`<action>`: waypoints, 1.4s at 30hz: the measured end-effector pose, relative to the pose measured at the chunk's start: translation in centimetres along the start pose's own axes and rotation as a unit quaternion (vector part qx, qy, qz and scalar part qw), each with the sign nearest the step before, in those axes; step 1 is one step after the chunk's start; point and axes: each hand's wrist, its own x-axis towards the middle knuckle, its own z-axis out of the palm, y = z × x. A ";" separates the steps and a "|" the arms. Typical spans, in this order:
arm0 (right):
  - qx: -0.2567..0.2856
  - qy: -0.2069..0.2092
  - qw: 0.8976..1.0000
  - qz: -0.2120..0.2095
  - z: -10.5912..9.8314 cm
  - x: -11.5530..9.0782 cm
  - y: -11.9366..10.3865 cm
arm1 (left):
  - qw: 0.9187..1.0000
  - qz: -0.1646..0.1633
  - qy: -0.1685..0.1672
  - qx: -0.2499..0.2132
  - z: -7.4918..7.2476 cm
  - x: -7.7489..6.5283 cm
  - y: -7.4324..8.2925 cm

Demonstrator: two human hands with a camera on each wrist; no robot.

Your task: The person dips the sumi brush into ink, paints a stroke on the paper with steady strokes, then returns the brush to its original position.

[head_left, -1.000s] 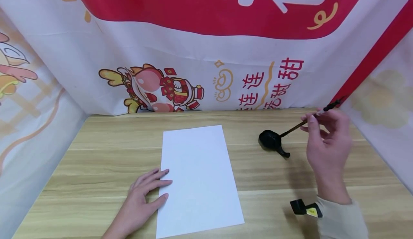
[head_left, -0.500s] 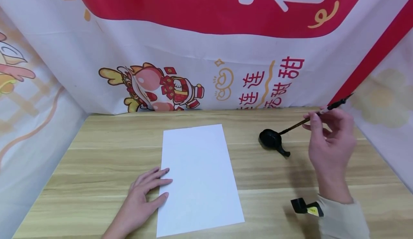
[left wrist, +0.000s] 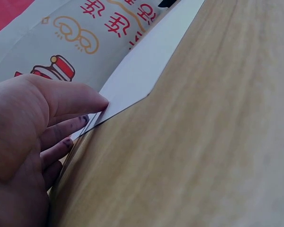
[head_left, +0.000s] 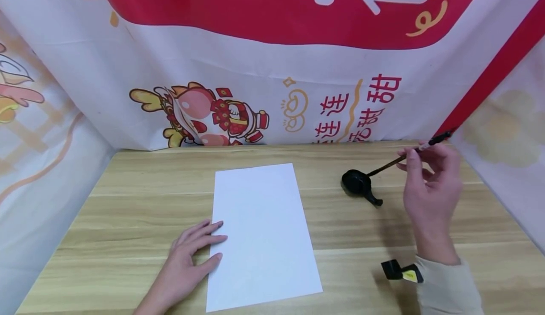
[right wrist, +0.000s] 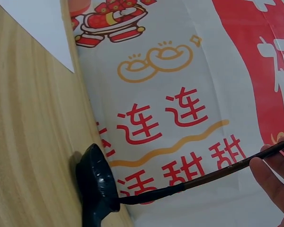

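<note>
We judge little done (brushwork remains): the paper (head_left: 264, 230) lies unmarked on the bench (head_left: 136, 182), left hand (head_left: 184, 260) resting extended fingers on its edge, right hand (head_left: 432, 192) pinching the brush (head_left: 387, 166) at the black dish (head_left: 355, 182).

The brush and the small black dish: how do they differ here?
The brush is long and thin; the dish is squat and rounded, with a handle-like end. The brush shows brown along its shaft; the dish looks black all over. The right hand holds the brush at a slant; the dish rests on the table. Both look dark.
</note>
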 end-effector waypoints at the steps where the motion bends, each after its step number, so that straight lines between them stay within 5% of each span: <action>1: -0.002 0.004 1.000 0.002 -0.1 0.0 -0.1 | 1.000 0.001 0.000 0.001 0.0 0.0 0.0; 13: 0.009 -0.010 1.000 -0.026 0.2 0.0 -0.2 | 1.000 -0.001 -0.002 0.000 0.0 0.0 0.2; 22: 0.005 0.015 1.000 0.007 -0.2 0.0 -0.3 | 1.000 0.000 -0.001 -0.001 0.1 0.0 0.2; 35: 0.028 -0.003 0.999 -0.019 0.4 -0.1 -0.2 | 1.000 -0.005 -0.002 -0.005 0.0 -0.1 0.1; 42: -0.006 0.010 1.000 -0.002 -0.2 0.0 -0.2 | 1.000 -0.007 -0.003 -0.002 0.0 0.0 0.1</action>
